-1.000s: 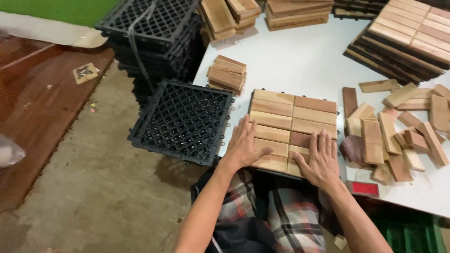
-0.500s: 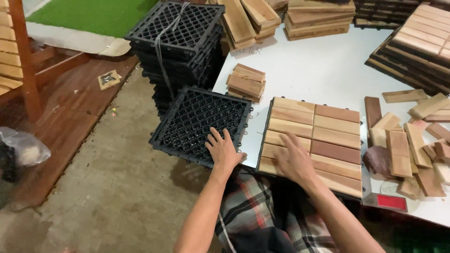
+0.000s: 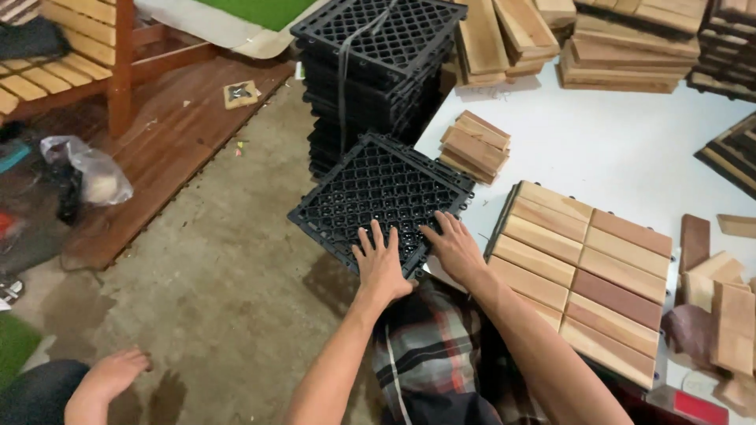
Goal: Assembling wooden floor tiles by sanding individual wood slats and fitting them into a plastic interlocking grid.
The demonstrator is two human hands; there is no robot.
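Note:
A black plastic grid tile base (image 3: 378,197) lies half over the left edge of the white table (image 3: 598,142). My left hand (image 3: 382,264) rests flat on its near edge with fingers spread. My right hand (image 3: 455,245) lies flat on its near right corner, also spread. Just to the right sits a finished tile of light and reddish wooden slats (image 3: 587,271), touched by neither hand.
A strapped stack of black grid bases (image 3: 378,67) stands behind. A small pile of short slats (image 3: 475,145) lies on the table; loose wood pieces (image 3: 720,303) at right, slat stacks (image 3: 614,39) at the back. Another person's hand (image 3: 110,374) shows bottom left over concrete floor.
Both my hands left the wooden slat tile and moved left onto the black grid base. My view shifted left and down toward the floor.

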